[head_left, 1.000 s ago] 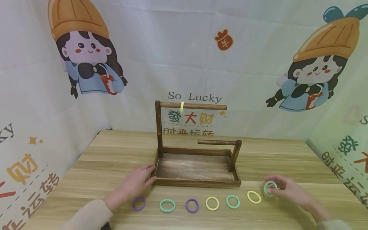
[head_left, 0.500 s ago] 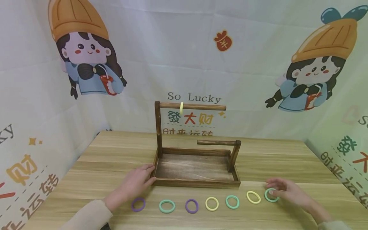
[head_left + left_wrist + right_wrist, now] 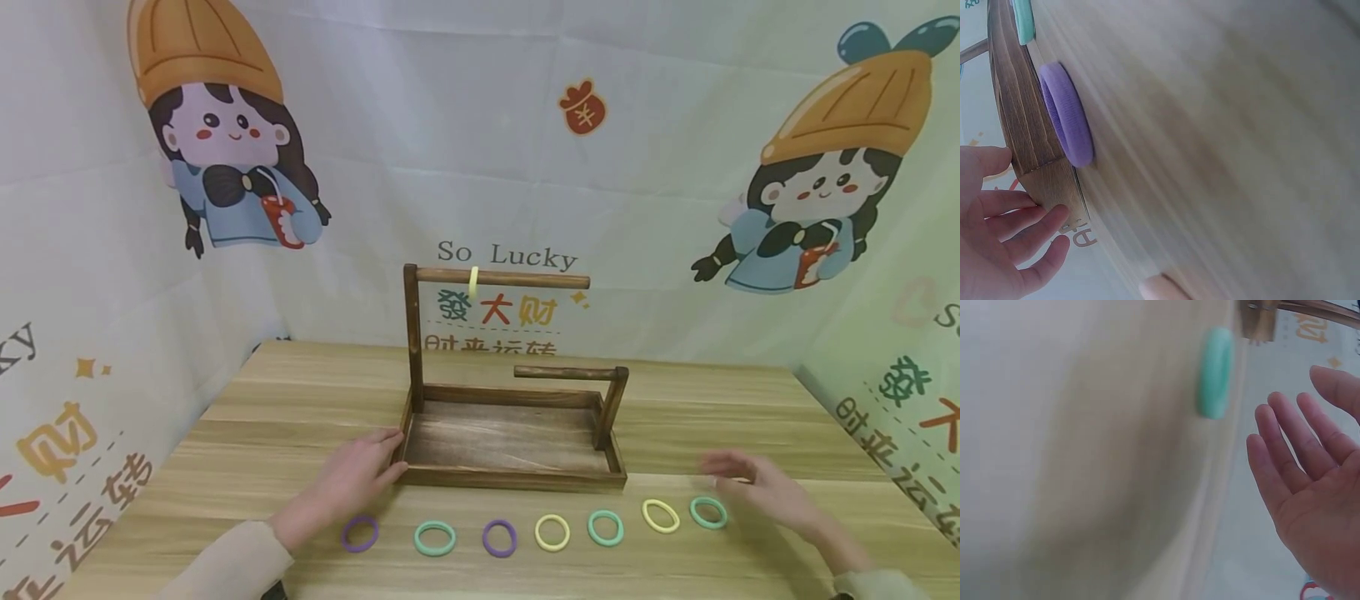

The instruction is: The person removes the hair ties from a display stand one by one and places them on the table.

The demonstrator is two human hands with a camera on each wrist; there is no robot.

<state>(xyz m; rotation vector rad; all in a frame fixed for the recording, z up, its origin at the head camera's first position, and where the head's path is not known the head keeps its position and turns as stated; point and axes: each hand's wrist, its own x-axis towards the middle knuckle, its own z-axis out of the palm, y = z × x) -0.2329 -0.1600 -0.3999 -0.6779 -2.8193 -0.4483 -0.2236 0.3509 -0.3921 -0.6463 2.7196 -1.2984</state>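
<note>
My left hand (image 3: 352,475) touches the left end of a dark brown wooden tray (image 3: 517,479), its thumb at the front corner and its fingers along the end wall. The tray carries a tall post with a long bar (image 3: 532,279) and a short post with a lower bar (image 3: 562,372). A yellow hair tie (image 3: 474,282) hangs on the upper bar. To the right, my right hand (image 3: 765,492) hovers with loose fingers and holds nothing. Beside it a green hair tie (image 3: 708,513) lies flat; in the right wrist view that green tie (image 3: 1214,374) is blurred.
In front of the tray lies a row of hair ties: purple (image 3: 361,534), green (image 3: 435,538), another purple (image 3: 499,538), yellow (image 3: 552,532), another green (image 3: 605,528) and another yellow (image 3: 661,517). A printed cloth (image 3: 645,208) stands behind and beside the wooden table (image 3: 300,392).
My right hand has lowered the green hair tie onto the table, let go of it and drawn a little away to the right. My left hand has stayed at the tray.
</note>
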